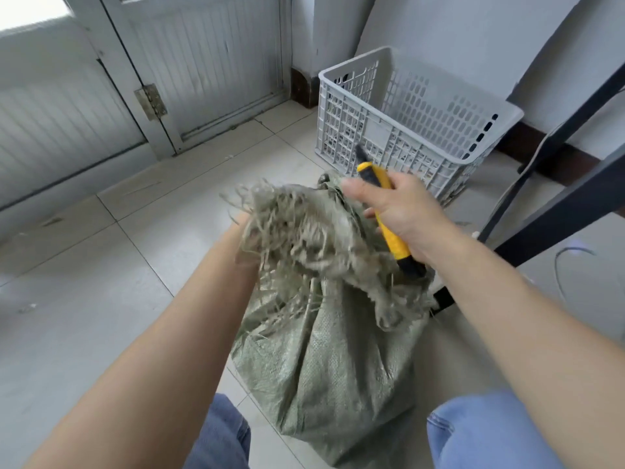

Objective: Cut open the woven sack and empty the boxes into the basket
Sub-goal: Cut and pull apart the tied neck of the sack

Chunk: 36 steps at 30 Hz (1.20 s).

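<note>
A grey-green woven sack (334, 363) stands on the floor between my knees, its top bunched and badly frayed. My left hand (244, 247) grips the frayed top from the left and is mostly hidden behind loose strands. My right hand (402, 211) holds a yellow and black utility knife (389, 218) over the sack's top, with the dark blade end pointing away towards the basket. A grey plastic basket (382, 130) with perforated walls sits on the floor just beyond the sack. No boxes are visible; the sack hides its contents.
A grey door (203, 62) with a hinge fills the far left. Dark metal legs (554, 211) of a piece of furniture slant across the right side, with cables (575, 265) on the floor near them. Pale floor tiles (101, 265) spread to the left.
</note>
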Motion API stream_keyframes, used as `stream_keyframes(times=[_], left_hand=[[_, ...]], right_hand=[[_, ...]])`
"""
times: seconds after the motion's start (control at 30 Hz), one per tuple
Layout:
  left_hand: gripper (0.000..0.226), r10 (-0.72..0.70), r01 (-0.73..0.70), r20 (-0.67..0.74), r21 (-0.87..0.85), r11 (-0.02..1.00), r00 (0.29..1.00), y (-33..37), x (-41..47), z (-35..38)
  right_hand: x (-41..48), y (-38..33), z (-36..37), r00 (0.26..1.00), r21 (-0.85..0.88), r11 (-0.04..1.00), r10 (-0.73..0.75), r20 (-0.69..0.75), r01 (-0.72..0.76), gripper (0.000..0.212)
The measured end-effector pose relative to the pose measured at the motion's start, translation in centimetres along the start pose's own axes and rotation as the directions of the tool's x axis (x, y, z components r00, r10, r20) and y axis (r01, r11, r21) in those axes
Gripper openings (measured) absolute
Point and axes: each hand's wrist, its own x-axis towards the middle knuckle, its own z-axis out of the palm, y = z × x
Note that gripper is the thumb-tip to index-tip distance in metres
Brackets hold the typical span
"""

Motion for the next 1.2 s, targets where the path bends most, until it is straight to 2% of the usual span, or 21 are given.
stream_keyframes(times=[0.07, 0.17, 0.2, 0.27, 0.37, 0.43, 0.5, 0.53, 0.57, 0.6, 0.63, 0.67, 0.7, 0.77, 0.8, 0.83, 0.87, 0.93, 1.0, 1.1, 1.2], left_hand=[[0.026, -0.002, 0.004, 0.008, -0.257, 0.966, 1.0, 0.8, -0.9, 1.1], [0.024, 0.107, 0.048, 0.229, -0.581, 0.813, 0.968, 2.3, -2.5, 2.0], [0.018, 0.132, 0.116, 0.333, -0.628, 0.769, 0.934, 2.6, -3.0, 2.3], [0.035, 0.148, 0.187, 0.445, -0.623, 0.76, 0.884, 2.6, -2.7, 1.6], [0.037, 0.169, 0.092, 0.395, -0.562, 0.822, 0.903, 2.5, -2.1, 1.0], [0.054, 0.164, -0.021, 0.262, -0.474, 0.88, 0.951, 2.2, -1.5, 0.8], [0.08, 0.221, -0.129, 0.281, -0.311, 0.941, 0.934, 1.9, -1.5, 0.6], [0.086, 0.27, -0.247, 0.33, -0.11, 0.963, 0.905, 2.1, -2.2, 0.7], [0.088, 0.324, -0.407, 0.366, 0.175, 0.897, 0.872, 1.9, -2.3, 0.9], [0.088, 0.388, -0.545, 0.394, 0.465, 0.698, 0.833, 1.6, -2.6, 1.2], [0.086, 0.457, -0.618, 0.425, 0.636, 0.463, 0.781, 1.2, -2.7, 1.4], [0.08, 0.501, -0.667, 0.476, 0.671, 0.324, 0.723, 0.8, -2.7, 1.7], [0.071, 0.549, -0.739, 0.531, 0.615, 0.274, 0.646, 0.5, -2.9, 2.2], [0.038, 0.625, -0.84, 0.565, 0.409, 0.355, 0.539, 0.3, -3.3, 2.8], [0.019, 0.623, -0.818, 0.533, 0.323, 0.476, 0.572, 0.6, -3.9, 3.1], [0.007, 0.577, -0.743, 0.496, 0.252, 0.62, 0.649, 0.8, -3.9, 3.4], [0.015, 0.532, -0.659, 0.423, 0.252, 0.708, 0.733, 1.0, -3.8, 3.8], [0.03, 0.417, -0.521, 0.319, 0.416, 0.745, 0.851, 0.8, -2.9, 4.3], [0.03, 0.273, -0.403, 0.308, 0.528, 0.747, 0.911, 0.2, -2.5, 4.4], [0.031, 0.102, -0.292, 0.367, 0.513, 0.807, 0.925, -1.0, -2.9, 4.9], [0.023, 0.157, -0.337, 0.36, 0.52, 0.785, 0.92, -2.0, -3.3, 5.4]], right_hand=[[-1.1, -0.2, 0.5, 0.988, 0.088, 0.995, 0.027, 0.152, -0.04, 0.036], [-1.0, 0.6, 1.1, 0.973, 0.253, 0.961, 0.05, 0.224, -0.107, 0.029], [-0.7, 0.9, 1.2, 0.979, 0.273, 0.953, 0.083, 0.184, -0.132, 0.023], [0.2, 1.6, 0.8, 0.976, 0.227, 0.95, 0.211, 0.05, -0.217, 0.02], [0.9, 1.8, -1.0, 0.92, 0.225, 0.903, 0.388, -0.054, -0.367, 0.012], [0.9, 1.8, -2.5, 0.883, 0.197, 0.872, 0.466, -0.054, -0.448, 0.007], [0.9, 2.0, -3.9, 0.86, 0.168, 0.848, 0.51, -0.002, -0.503, 0.02], [0.9, 2.0, -4.4, 0.847, 0.164, 0.834, 0.53, 0.031, -0.527, 0.022], [0.8, 1.9, -4.8, 0.835, 0.153, 0.822, 0.547, 0.052, -0.548, 0.02], [0.9, 2.0, -5.2, 0.825, 0.131, 0.815, 0.563, 0.049, -0.564, 0.016], [1.1, 2.2, -5.5, 0.816, 0.105, 0.81, 0.577, 0.031, -0.577, 0.014], [1.3, 2.3, -5.6, 0.811, 0.087, 0.808, 0.585, 0.007, -0.583, 0.016], [1.5, 2.5, -5.7, 0.811, 0.082, 0.81, 0.584, -0.023, -0.581, 0.018], [2.1, 3.3, -5.8, 0.842, 0.047, 0.85, 0.527, -0.112, -0.525, 0.01], [2.3, 3.6, -5.9, 0.861, 0.006, 0.875, 0.478, -0.172, -0.484, 0.008], [2.5, 4.0, -6.0, 0.876, -0.042, 0.894, 0.426, -0.224, -0.446, 0.012], [2.7, 4.1, -6.1, 0.887, -0.079, 0.909, 0.377, -0.266, -0.41, 0.016], [2.7, 3.6, -6.3, 0.901, -0.104, 0.941, 0.271, -0.339, -0.322, 0.02], [2.3, 2.7, -6.1, 0.912, -0.146, 0.968, 0.133, -0.388, -0.203, 0.02], [0.8, 1.0, -4.7, 0.969, -0.1, 0.994, 0.011, -0.247, -0.037, 0.031], [-0.4, 0.9, -2.6, 0.996, -0.11, 0.994, 0.036, 0.077, -0.027, 0.041]])
